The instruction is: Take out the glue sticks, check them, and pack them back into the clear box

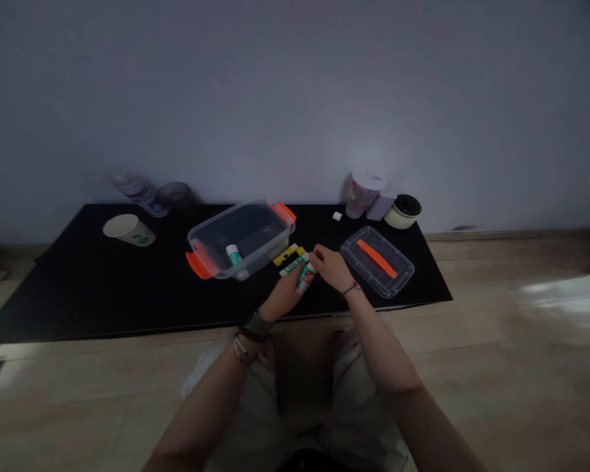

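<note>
And here the left hand [282, 296] and right hand [332, 269] are both closed on a green-and-white glue stick [305, 278] between them, where a fumbled pinch could drop it onto the yellow-and-green packets [288, 259] just beyond the grip.

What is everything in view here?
black mat: one, black, on wooden floor
storage box: one, clear, orange handles, on mat
box lid: one, clear, orange strip, right of box
glue sticks: three, green-white, one in box, two at hands
yellow sticks: two, yellow, beside box
paper cup: one, white, on mat's left
plastic bottle: one, clear, behind mat
lidded cup: one, clear, behind mat
pot: one, cream, behind mat
left hand: one, bare, fingers on glue stick
right hand: one, bare, fingers at same stick
</note>
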The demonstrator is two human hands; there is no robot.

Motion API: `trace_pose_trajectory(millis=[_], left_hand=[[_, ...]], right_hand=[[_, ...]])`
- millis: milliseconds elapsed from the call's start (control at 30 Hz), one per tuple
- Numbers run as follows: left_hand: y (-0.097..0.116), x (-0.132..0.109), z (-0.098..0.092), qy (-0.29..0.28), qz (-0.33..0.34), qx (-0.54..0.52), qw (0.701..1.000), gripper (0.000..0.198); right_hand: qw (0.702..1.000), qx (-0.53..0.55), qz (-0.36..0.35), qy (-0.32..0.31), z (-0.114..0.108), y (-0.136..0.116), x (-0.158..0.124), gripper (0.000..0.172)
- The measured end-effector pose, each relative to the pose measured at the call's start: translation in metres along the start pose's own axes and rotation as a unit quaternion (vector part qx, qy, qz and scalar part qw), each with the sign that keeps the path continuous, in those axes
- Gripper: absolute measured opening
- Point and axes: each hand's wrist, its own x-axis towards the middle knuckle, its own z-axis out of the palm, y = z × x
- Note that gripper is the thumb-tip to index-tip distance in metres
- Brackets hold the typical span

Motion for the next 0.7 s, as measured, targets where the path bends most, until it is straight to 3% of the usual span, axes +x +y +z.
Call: trace_pose_trajectory(millis=[67,100,167,267,367,467,600,700], left_hand=[[0.0,0.0,0.001,0.03,-0.01,0.02,0.999,0.063],[0.001,0.0,0.0,0.02,-0.03,-0.004,0.999,0.062],[0.005,-0.001,-0.002,-0.036,-0.083,-0.103,0.991,0.059],[0.013,-0.002,-0.009,-0.108,-0.134,-0.251,0.952,0.059],[0.017,-0.003,-0.015,-0.138,-0.141,-0.299,0.934,0.059],[0.015,-0.004,-0.013,-0.116,-0.117,-0.264,0.951,0.061],[0.007,-0.006,-0.001,-0.035,-0.063,-0.152,0.986,0.052],[0.004,-0.007,0.007,0.02,-0.053,-0.095,0.994,0.043]], right_hand=[[1.0,-0.013,0.025,0.009,0.003,0.002,0.001,0.027],[1.0,-0.001,0.028,0.007,0.004,0.003,0.001,0.029],[0.998,0.056,0.011,-0.008,0.002,0.004,0.001,0.035],[0.984,0.17,-0.039,-0.04,-0.003,0.006,0.001,0.038],[0.966,0.23,-0.078,-0.084,-0.007,0.007,0.002,0.037],[0.965,0.224,-0.09,-0.1,-0.005,0.01,0.003,0.033],[0.98,0.155,-0.069,-0.102,0.0,0.012,0.004,0.031],[0.987,0.129,-0.051,-0.078,0.002,0.01,0.005,0.033]])
